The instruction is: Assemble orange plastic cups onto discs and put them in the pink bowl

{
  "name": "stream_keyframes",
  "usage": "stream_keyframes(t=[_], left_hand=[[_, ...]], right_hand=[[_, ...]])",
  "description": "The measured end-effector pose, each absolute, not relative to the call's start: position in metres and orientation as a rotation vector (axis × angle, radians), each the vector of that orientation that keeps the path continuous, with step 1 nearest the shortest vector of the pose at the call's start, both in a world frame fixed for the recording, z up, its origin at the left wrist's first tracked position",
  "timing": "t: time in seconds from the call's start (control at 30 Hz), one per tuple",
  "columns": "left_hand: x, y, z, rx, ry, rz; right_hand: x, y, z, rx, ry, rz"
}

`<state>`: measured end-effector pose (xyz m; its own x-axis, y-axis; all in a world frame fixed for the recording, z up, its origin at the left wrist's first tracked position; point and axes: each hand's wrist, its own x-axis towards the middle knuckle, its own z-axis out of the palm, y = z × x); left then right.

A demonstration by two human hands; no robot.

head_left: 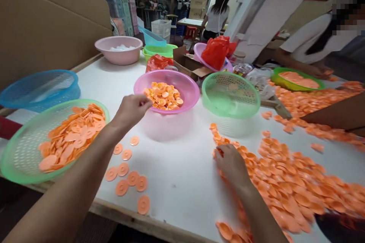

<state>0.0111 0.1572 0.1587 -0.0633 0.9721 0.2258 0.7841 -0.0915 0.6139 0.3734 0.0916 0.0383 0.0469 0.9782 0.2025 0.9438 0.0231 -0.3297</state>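
My left hand [132, 111] is at the near left rim of a pink basin [188, 87], its fingertips pinched together; what they hold, if anything, is too small to make out. Inside the basin lies a heap of small orange pieces [165, 97]. My right hand [232, 165] rests at the left edge of a spread of orange dished pieces [282, 174], fingers curled onto one of them. Flat orange discs [133, 178] lie loose on the white table [176, 197] between my arms. More discs [75, 136] fill part of a green basket [19, 155] left of my left forearm.
A blue basket [40, 87] stands at the left, a green colander [230, 102] right of the pink basin. Further back are a pale pink basin [118, 57], a red bag [216, 53] and a cardboard box [191, 64]. A co-worker [310, 41] sits at the right, another person stands behind.
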Motion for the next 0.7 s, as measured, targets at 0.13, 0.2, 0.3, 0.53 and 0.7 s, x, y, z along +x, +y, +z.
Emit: stream_keyframes(t=[0.13, 0.2, 0.3, 0.53, 0.7], left_hand=[[-0.039, 0.110, 0.094, 1.853, 2.005, 0.414], [-0.038, 0.088, 0.058, 1.811, 2.021, 0.427], [0.008, 0.065, 0.031, 1.861, 1.825, 0.520], [0.128, 0.025, 0.030, 2.153, 1.337, 0.406], [0.128, 0.020, 0.015, 2.083, 1.347, 0.485]], right_hand=[[0.379, 0.073, 0.035, -1.930, -1.815, 0.209], [0.375, 0.063, 0.043, -1.875, -1.730, 0.287], [0.356, 0.049, 0.055, -1.817, -1.603, 0.492], [0.309, 0.020, 0.043, -1.801, -1.571, 0.943], [0.307, 0.012, 0.045, -1.890, -1.487, 0.656]])
